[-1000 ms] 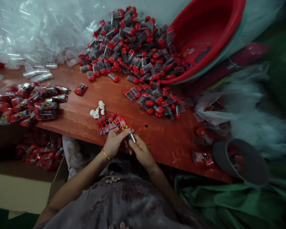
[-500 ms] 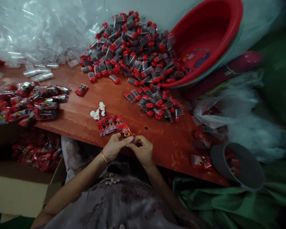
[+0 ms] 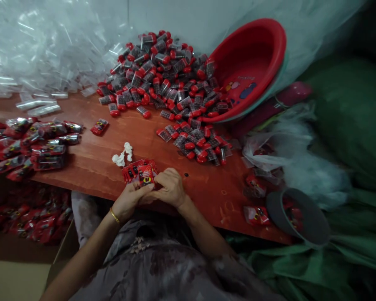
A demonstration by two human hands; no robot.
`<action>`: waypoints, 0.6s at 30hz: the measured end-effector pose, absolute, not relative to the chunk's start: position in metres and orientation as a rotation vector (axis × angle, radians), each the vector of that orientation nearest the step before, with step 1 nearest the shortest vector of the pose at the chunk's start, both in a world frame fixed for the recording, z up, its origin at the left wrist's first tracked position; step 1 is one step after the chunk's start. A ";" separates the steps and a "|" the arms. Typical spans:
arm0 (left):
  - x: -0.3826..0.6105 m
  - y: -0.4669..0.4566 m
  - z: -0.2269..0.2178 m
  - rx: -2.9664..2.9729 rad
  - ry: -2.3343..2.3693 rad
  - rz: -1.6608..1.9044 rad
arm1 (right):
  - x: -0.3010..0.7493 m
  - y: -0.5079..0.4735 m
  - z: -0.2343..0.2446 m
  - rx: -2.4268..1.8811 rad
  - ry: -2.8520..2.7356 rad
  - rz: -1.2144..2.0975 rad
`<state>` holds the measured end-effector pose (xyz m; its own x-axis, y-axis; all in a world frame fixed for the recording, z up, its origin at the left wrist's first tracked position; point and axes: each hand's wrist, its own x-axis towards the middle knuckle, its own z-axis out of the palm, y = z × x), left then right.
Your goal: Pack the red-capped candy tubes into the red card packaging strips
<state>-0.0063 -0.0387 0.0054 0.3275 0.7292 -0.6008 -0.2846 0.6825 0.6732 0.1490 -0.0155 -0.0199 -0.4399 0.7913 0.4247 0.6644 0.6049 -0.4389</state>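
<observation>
Between both hands, near the table's front edge, is a small red printed packet (image 3: 146, 174) with a yellow and black mark. My left hand (image 3: 130, 201), with a gold bangle at the wrist, is closed on the packet's lower edge, thumb on top. My right hand (image 3: 170, 188) is closed at its right edge with bent fingers; some fingertips are hidden. Just behind the held packet lies a group of similar red packets (image 3: 130, 170) on the table. White crumpled bits (image 3: 122, 155) lie beyond them.
A heap of red-capped clear tubes (image 3: 163, 79) spills beside a tilted red basin (image 3: 257, 54). Wrapped red packages (image 3: 44, 144) are piled left, above a box of more (image 3: 34, 221). Clear plastic sleeves (image 3: 50, 54) fill the back left; a grey tub (image 3: 297, 217) stands right.
The view has shifted, so the table things appear further left and mostly lower. The packet has turned more upright, and my right hand has rolled over so its back shows beside it.
</observation>
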 end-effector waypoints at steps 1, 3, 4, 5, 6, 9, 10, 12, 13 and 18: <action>-0.012 -0.037 0.006 0.504 1.048 0.713 | 0.150 -0.009 -0.017 -1.117 -2.274 0.264; -0.030 -0.027 0.008 0.488 1.103 0.776 | 0.156 0.011 -0.011 -1.177 -2.296 0.205; -0.041 -0.020 0.010 0.463 1.148 0.823 | 0.162 0.024 -0.009 -1.280 -2.266 0.154; -0.055 -0.011 0.012 0.421 1.199 0.900 | 0.168 0.037 -0.009 -1.427 -2.204 0.084; -0.071 -0.001 0.014 0.365 1.248 0.988 | 0.175 0.051 -0.010 -1.610 -2.114 0.001; -0.116 0.027 0.023 0.192 1.286 1.292 | 0.194 0.079 -0.026 -1.916 -2.049 -0.118; -0.128 0.033 0.025 0.183 1.270 1.349 | 0.198 0.081 -0.032 -1.919 -2.106 -0.125; -0.141 0.037 0.026 0.207 1.249 1.373 | 0.205 0.074 -0.042 -1.839 -2.229 -0.130; -0.141 0.035 0.024 0.235 1.255 1.355 | 0.208 0.065 -0.046 -1.775 -2.285 -0.128; -0.099 -0.002 -0.002 0.809 1.638 1.271 | 0.226 0.004 -0.049 -1.549 -2.441 -0.117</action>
<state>-0.0985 -0.0024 -0.0021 -0.3966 0.8834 -0.2496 -0.0222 0.2626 0.9647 0.2256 0.0043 -0.0486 -0.4048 0.8795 0.2503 0.8995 0.4322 -0.0643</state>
